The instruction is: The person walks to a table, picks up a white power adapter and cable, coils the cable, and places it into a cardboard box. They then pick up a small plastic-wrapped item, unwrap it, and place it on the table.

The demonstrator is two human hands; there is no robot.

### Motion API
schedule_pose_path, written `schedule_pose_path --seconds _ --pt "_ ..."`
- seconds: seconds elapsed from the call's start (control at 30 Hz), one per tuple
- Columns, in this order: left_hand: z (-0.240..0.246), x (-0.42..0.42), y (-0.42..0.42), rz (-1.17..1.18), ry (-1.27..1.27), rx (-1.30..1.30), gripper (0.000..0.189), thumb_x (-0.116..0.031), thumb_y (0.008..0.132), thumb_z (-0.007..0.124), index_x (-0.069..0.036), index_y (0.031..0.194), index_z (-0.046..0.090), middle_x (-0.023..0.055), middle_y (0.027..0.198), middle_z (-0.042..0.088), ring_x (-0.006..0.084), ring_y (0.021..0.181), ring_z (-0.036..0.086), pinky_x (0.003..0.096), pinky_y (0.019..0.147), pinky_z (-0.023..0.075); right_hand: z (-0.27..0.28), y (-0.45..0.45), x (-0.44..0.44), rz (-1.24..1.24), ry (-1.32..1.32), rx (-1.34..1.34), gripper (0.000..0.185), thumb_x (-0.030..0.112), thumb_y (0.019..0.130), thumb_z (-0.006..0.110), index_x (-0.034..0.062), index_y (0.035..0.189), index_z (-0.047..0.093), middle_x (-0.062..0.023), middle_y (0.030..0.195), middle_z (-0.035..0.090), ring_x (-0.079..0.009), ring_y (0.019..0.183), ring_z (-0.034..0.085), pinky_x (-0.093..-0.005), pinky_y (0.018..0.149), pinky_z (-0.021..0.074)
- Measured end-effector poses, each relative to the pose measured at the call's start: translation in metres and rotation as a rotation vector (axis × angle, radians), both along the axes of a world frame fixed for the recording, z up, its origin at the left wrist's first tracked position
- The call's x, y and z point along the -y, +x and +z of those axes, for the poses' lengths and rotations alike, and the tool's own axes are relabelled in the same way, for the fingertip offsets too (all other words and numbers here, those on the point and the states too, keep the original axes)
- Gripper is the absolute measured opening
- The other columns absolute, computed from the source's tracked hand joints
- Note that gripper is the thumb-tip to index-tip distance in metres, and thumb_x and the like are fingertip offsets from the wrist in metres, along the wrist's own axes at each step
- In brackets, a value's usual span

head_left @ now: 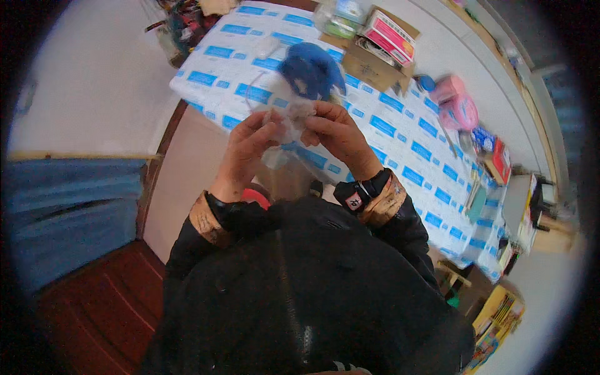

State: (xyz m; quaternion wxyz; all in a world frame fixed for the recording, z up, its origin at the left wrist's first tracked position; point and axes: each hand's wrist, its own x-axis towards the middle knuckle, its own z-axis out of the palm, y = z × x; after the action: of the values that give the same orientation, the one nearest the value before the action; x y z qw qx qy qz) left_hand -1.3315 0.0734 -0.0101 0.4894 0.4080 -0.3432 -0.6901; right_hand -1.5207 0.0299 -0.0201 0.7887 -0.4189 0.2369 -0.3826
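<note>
A clear, thin plastic bag or film point(291, 123) is stretched between my two hands, blurred and partly see-through. My left hand point(251, 143) pinches its left side between thumb and fingers. Its right side is bunched in the fingertips of my right hand point(335, 129). Part of the film seems to hang down below the hands. Just beyond them, a dark blue cloth item point(311, 70), perhaps a cap, lies on the table covering point(384, 145), which is white with blue printed blocks. A thin cord point(249, 91) curves beside it.
An open cardboard box point(370, 68) holding a pink-and-white carton point(388, 37) stands at the back, beside a clear plastic container point(344, 21). Pink containers point(457, 105) line the wall. A red box point(500, 161) lies farther right. Below my left hand, a red round object point(256, 198) shows partly.
</note>
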Motion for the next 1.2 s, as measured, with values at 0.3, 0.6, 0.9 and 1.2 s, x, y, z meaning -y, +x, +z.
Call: schedule_pose_path --seconds 0.3,0.6,0.9,1.2 --pt "0.018 -0.041 0.083 0.356 -0.15 -0.163 0.02 -0.01 0.082 0.054 -0.002 0.099 0.058 0.0041 0.096 0.06 0.0132 0.089 0.056 0.0273 0.083 0.0416 0.019 0.118 0.004 0.256 -0.113 -0.096 0.009 0.011 0.08 0.059 0.004 0.086 0.06 0.0002 0.069 0.055 -0.0071 0.056 0.048 -0.0199 0.053 0.0375" --pt "0.013 -0.095 0.129 0.556 -0.235 -0.408 0.021 -0.011 0.082 0.054 -0.003 0.101 0.056 0.0047 0.098 0.059 0.0154 0.093 0.055 0.0296 0.087 0.0406 0.02 0.197 -0.031 0.426 0.14 0.342 0.009 0.013 0.086 0.051 0.0056 0.081 0.051 -0.0001 0.076 0.054 -0.009 0.065 0.049 -0.0243 0.062 0.0394" --pt "0.013 -0.103 0.119 0.717 -0.257 -0.369 0.019 -0.008 0.081 0.054 -0.003 0.099 0.057 0.0044 0.096 0.059 0.0145 0.091 0.055 0.0292 0.085 0.0413 0.02 0.199 -0.024 0.643 0.275 0.344 0.005 0.003 0.086 0.048 0.0065 0.082 0.048 0.0037 0.079 0.046 -0.0062 0.064 0.04 -0.0229 0.053 0.0343" --pt "0.015 -0.104 0.096 0.801 -0.162 -0.234 0.018 -0.012 0.082 0.055 -0.004 0.098 0.057 0.0016 0.09 0.059 0.0126 0.086 0.055 0.0267 0.079 0.0422 0.005 0.191 -0.008 0.362 -0.666 0.15 0.041 -0.016 0.065 0.053 -0.0004 0.102 0.049 -0.0048 0.088 0.046 -0.0114 0.068 0.044 -0.0217 0.058 0.0403"
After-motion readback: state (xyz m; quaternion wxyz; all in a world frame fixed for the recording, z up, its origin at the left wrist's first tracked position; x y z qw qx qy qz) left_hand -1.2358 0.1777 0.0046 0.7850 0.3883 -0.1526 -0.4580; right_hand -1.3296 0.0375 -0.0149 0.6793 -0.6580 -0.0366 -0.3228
